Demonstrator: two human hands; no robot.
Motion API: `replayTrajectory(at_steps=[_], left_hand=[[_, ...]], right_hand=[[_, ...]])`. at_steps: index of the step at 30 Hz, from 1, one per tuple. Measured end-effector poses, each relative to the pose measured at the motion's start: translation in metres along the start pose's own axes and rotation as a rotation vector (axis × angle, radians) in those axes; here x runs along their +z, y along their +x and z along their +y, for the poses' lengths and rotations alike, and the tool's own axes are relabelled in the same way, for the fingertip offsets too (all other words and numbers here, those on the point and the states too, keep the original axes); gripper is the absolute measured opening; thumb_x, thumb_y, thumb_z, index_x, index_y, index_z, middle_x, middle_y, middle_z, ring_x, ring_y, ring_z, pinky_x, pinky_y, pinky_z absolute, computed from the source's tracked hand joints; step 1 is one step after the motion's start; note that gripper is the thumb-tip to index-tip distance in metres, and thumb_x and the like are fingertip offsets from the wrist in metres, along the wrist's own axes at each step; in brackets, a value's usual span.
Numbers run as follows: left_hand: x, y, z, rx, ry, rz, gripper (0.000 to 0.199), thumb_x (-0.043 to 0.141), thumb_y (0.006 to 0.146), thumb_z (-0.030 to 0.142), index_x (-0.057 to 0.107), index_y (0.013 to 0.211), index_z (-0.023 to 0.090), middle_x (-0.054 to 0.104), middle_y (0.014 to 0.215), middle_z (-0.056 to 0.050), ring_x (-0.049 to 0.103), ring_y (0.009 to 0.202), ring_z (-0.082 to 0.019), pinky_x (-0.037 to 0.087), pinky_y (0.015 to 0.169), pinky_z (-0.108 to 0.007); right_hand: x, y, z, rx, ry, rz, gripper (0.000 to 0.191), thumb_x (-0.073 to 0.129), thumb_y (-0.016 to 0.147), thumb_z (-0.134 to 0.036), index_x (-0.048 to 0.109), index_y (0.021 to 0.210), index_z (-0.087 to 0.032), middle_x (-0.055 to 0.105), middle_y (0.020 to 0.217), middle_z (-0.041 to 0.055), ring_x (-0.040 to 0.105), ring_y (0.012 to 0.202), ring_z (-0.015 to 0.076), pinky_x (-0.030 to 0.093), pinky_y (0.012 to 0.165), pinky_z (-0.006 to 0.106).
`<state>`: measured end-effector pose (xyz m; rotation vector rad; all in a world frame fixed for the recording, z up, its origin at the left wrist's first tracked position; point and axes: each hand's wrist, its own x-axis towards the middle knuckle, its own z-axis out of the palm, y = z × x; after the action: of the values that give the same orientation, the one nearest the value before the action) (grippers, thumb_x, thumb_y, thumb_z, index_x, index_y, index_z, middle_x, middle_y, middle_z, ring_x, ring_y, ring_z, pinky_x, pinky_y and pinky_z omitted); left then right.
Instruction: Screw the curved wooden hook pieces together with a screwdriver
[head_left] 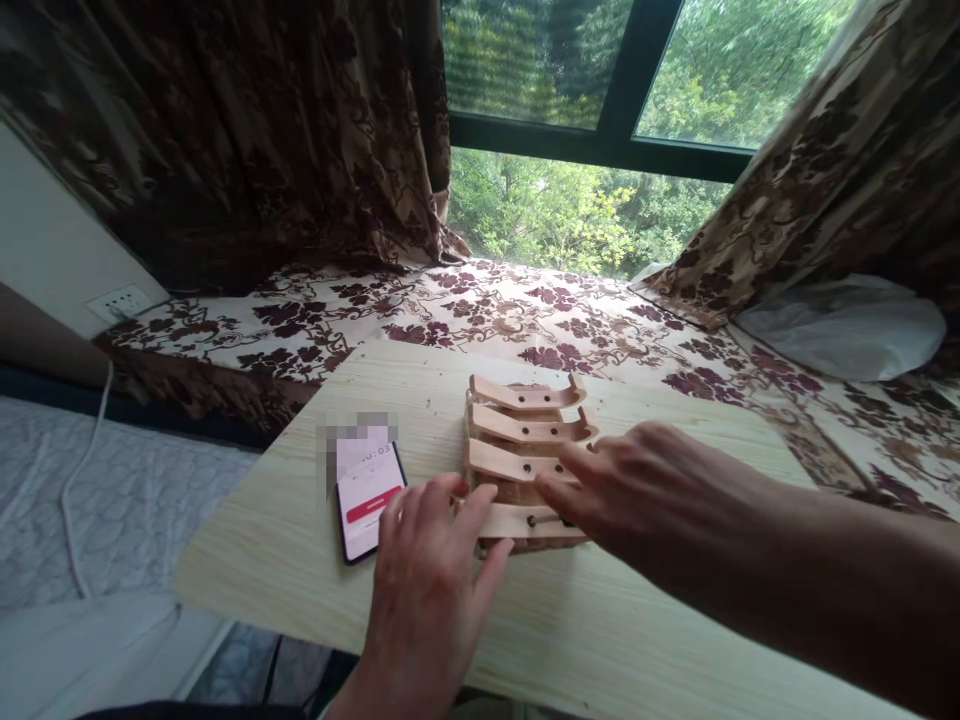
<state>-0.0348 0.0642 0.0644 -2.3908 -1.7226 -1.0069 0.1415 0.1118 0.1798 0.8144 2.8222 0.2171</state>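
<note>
Several pale wooden hook pieces (pixel 510 460) lie in a row across a brown block (pixel 517 548) with a clear, wrap-like edge. Dark round holes or screw heads dot each piece; the far ones curve up at the right end. My left hand (pixel 431 570) braces the block's near left corner, its thumb and fingers against the nearest wooden piece. Over the right side, my right hand (pixel 592 485) is closed. A thin dark rod (pixel 552 518) runs from its fingers along the nearest piece towards a dark hole. The rod's full shape and the right ends of the nearer pieces are hidden.
A phone (pixel 367 495) with a lit screen lies left of the block on the pale wooden table (pixel 277 560). Beyond it is a ledge with a floral cover (pixel 480 300), below a window. A white plastic bag (pixel 847 325) rests at the right.
</note>
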Motion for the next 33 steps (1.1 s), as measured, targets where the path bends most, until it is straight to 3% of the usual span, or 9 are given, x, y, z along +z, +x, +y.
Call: replayTrajectory(at_steps=[4,8,13,16,22,26,30,33], left_hand=[[0.004,0.001,-0.001,-0.019,-0.027,-0.046,0.026,0.065,0.076,0.015,0.057,0.099,0.022,0.057,0.09,-0.004,0.051,0.088,-0.026,0.041,0.086,-0.051],[0.007,0.002,-0.001,-0.009,-0.048,-0.048,0.022,0.064,0.074,0.013,0.056,0.094,0.021,0.056,0.087,-0.004,0.05,0.087,-0.026,0.04,0.087,-0.053],[0.011,0.0,-0.002,0.005,-0.037,-0.038,0.02,0.065,0.077,0.018,0.055,0.094,0.02,0.055,0.082,-0.003,0.052,0.082,-0.025,0.037,0.091,-0.055],[0.011,0.0,-0.002,0.009,-0.021,-0.041,0.02,0.065,0.078,0.019,0.055,0.094,0.02,0.054,0.08,-0.002,0.053,0.08,-0.024,0.035,0.093,-0.055],[0.01,0.002,-0.001,-0.008,0.001,-0.043,0.019,0.064,0.076,0.017,0.056,0.093,0.021,0.056,0.078,-0.001,0.055,0.078,-0.024,0.034,0.094,-0.056],[0.01,0.002,-0.001,0.0,-0.013,-0.04,0.019,0.062,0.076,0.015,0.055,0.092,0.021,0.056,0.077,0.0,0.056,0.077,-0.023,0.035,0.095,-0.055],[0.012,0.001,-0.001,-0.003,-0.031,-0.028,0.02,0.063,0.077,0.016,0.054,0.094,0.021,0.056,0.078,-0.001,0.056,0.077,-0.023,0.035,0.095,-0.056],[0.013,-0.001,0.0,0.0,-0.037,-0.023,0.021,0.065,0.077,0.017,0.053,0.095,0.02,0.056,0.078,-0.001,0.056,0.077,-0.024,0.035,0.094,-0.056]], right_hand=[[0.006,-0.003,-0.007,-0.124,-0.102,0.014,0.009,0.056,0.079,-0.01,0.06,0.075,-0.017,0.059,0.067,0.0032,0.042,0.049,0.0137,0.013,0.045,0.033],[0.008,0.007,-0.008,-0.16,-0.089,0.008,0.013,0.053,0.081,-0.01,0.06,0.072,-0.016,0.059,0.065,0.0044,0.041,0.047,0.0125,0.013,0.044,0.033],[0.005,0.016,0.004,0.05,0.112,-0.173,0.013,0.056,0.078,-0.012,0.062,0.066,-0.017,0.06,0.057,0.0015,0.042,0.042,0.0107,0.014,0.043,0.03],[0.003,0.015,0.009,0.169,0.127,-0.21,0.014,0.058,0.079,-0.019,0.063,0.066,-0.018,0.058,0.052,0.001,0.043,0.041,0.0119,0.013,0.043,0.03],[-0.001,0.004,0.001,-0.093,0.003,-0.001,0.011,0.053,0.084,-0.011,0.06,0.077,-0.017,0.059,0.072,0.002,0.048,0.055,0.0145,0.02,0.045,0.031],[0.005,0.0,-0.008,-0.177,-0.156,0.045,0.012,0.054,0.083,-0.014,0.059,0.073,-0.018,0.055,0.067,0.002,0.042,0.052,0.0154,0.017,0.045,0.033],[0.013,0.002,-0.01,-0.118,-0.075,-0.029,0.007,0.057,0.077,-0.012,0.062,0.074,-0.017,0.058,0.063,0.0023,0.042,0.048,0.0139,0.014,0.044,0.032],[0.014,0.004,-0.004,0.075,0.092,-0.118,0.013,0.056,0.078,-0.014,0.061,0.067,-0.019,0.06,0.057,0.0003,0.042,0.043,0.0124,0.015,0.044,0.03]])
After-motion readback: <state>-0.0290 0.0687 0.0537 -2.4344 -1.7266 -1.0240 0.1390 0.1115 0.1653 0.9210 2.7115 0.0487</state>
